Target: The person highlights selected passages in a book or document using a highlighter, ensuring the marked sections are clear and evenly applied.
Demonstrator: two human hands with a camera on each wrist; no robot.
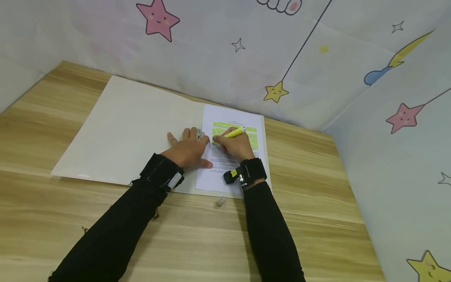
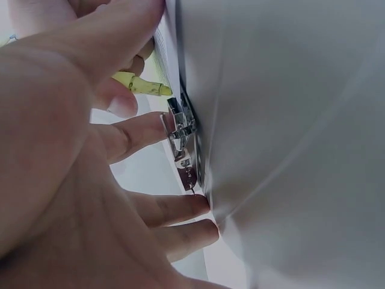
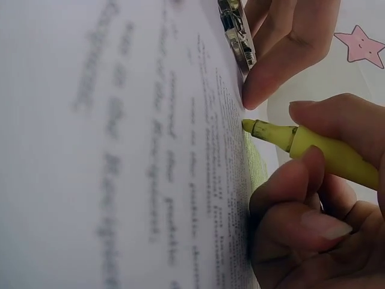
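Observation:
My right hand (image 1: 240, 149) pinches a yellow highlighter (image 1: 235, 132) between thumb and fingers. In the right wrist view the highlighter's uncapped tip (image 3: 248, 125) is right at the printed sheet (image 1: 208, 180), by the lower left end of a block of yellow-marked lines (image 1: 251, 134). My left hand (image 1: 186, 152) rests with spread fingers across an open white folder (image 1: 134, 129) and the sheet's left edge. Its thumb lies on the sheet. A metal lever clip (image 2: 182, 135) sits on the folder beside its fingers, partly hidden by them in the head view.
A small translucent cap-like piece (image 1: 220, 201) lies on the wooden table (image 1: 317, 196) just in front of the folder. Behind and to the right stand pale walls (image 1: 211, 70) printed with stars. Each wrist wears a black strap; a small device sticks out from the right one.

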